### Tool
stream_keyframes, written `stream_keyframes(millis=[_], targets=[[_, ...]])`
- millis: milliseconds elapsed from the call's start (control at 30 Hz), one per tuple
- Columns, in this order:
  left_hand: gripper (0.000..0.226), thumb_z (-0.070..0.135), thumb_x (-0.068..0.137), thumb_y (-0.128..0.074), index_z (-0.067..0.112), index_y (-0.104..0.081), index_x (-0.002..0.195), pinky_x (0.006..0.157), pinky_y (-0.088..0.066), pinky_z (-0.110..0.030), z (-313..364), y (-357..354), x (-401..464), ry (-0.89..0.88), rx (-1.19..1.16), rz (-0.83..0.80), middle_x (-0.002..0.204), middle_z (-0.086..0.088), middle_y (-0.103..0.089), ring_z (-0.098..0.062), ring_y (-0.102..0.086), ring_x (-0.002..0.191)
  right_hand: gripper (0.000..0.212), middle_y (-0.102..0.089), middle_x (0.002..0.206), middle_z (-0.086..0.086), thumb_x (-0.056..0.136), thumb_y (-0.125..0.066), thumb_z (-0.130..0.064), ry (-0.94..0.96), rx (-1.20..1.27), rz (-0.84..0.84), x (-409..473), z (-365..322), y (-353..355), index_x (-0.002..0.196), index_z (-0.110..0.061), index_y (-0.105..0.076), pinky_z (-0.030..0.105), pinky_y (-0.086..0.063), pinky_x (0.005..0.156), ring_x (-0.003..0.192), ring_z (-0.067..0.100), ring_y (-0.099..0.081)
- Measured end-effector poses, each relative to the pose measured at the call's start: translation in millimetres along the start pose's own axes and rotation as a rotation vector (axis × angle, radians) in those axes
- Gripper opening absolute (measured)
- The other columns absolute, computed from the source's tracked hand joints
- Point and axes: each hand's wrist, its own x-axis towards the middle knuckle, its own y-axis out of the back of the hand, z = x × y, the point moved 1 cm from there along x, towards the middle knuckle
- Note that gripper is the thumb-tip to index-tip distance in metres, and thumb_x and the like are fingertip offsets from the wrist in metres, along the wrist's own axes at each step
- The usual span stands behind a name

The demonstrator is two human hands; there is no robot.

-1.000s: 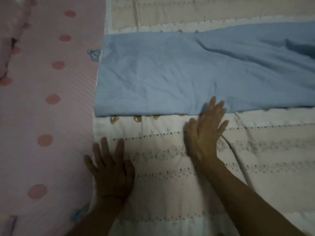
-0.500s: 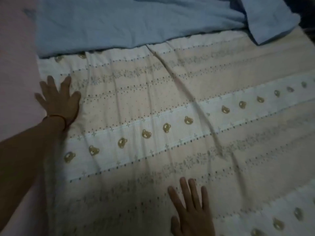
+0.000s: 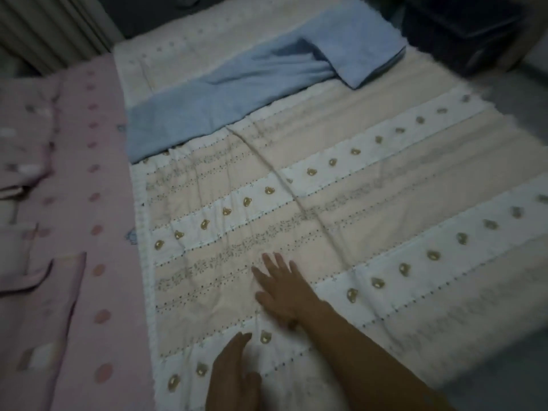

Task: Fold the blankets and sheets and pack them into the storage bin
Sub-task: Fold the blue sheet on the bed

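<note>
The striped bear-print quilt (image 3: 341, 185) lies flat over most of the bed, and its wide middle and right side are open surface, broken only by one long crease running from the far middle toward the near side. The blue blanket (image 3: 237, 93) lies bunched across the far end, blocking that strip from the left edge to the far right corner. Beyond the far right corner stands a dark storage bin (image 3: 462, 31). Along the left edge, pink spotted bedding (image 3: 98, 232) with folded pink pieces (image 3: 26, 161) takes up the room. Both hands, the right hand (image 3: 284, 289) and the left hand (image 3: 234, 378), rest flat at the near edge.
</note>
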Motion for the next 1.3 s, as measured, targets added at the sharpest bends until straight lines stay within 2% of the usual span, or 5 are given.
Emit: stream_keyframes(millis=[167, 300, 600, 933, 1300], targets=[[0.029, 0.013, 0.092, -0.056, 0.036, -0.059, 0.109, 0.101, -0.041, -0.031, 170, -5, -13, -0.018, 0.116, -0.246, 0.124, 0.008, -0.063, -0.016, -0.054, 0.117, 0.047, -0.037, 0.16, -0.005, 0.106, -0.041, -0.044, -0.107, 0.469, 0.054, -195, 6, 118, 0.15, -0.028, -0.045, 0.035, -0.026, 0.122, 0.147, 0.015, -0.034], [0.028, 0.013, 0.093, -0.055, 0.034, -0.061, 0.111, 0.1, -0.045, -0.031, 295, -31, -51, -0.173, 0.047, -0.335, 0.12, 0.015, -0.058, -0.011, -0.052, 0.112, 0.036, -0.06, 0.138, -0.011, 0.104, -0.049, -0.037, -0.261, 0.473, 0.2, -326, 61, 208, 0.138, -0.031, -0.058, 0.029, -0.05, 0.102, 0.113, 0.004, -0.059], [0.036, 0.006, 0.089, -0.054, 0.037, -0.067, 0.104, 0.086, -0.046, -0.013, 542, -116, -82, -0.305, -0.278, -0.381, 0.113, 0.024, -0.064, 0.002, -0.057, 0.106, 0.026, -0.063, 0.123, -0.028, 0.103, -0.053, -0.039, -0.333, 0.416, 0.585, -479, 175, 399, 0.126, -0.04, -0.064, 0.015, -0.048, 0.095, 0.11, -0.006, -0.059], [0.03, 0.001, 0.087, -0.057, 0.027, -0.066, 0.099, 0.072, -0.049, -0.012, 749, -257, 17, -0.128, -0.589, -0.166, 0.101, 0.011, -0.07, 0.003, -0.063, 0.09, 0.03, -0.061, 0.127, -0.021, 0.101, -0.052, -0.03, -0.324, 0.4, 0.405, -456, 378, 535, 0.128, -0.04, -0.06, 0.024, -0.052, 0.097, 0.108, -0.006, -0.06], [0.025, 0.008, 0.093, -0.059, 0.029, -0.065, 0.105, 0.076, -0.051, -0.015, 888, -349, 106, -0.013, -0.373, 0.036, 0.103, 0.011, -0.069, 0.001, -0.064, 0.093, 0.024, -0.073, 0.103, -0.014, 0.095, -0.061, -0.018, -0.168, 0.543, 0.298, -422, 591, 656, 0.107, -0.037, -0.07, 0.014, -0.052, 0.081, 0.091, -0.002, -0.067]])
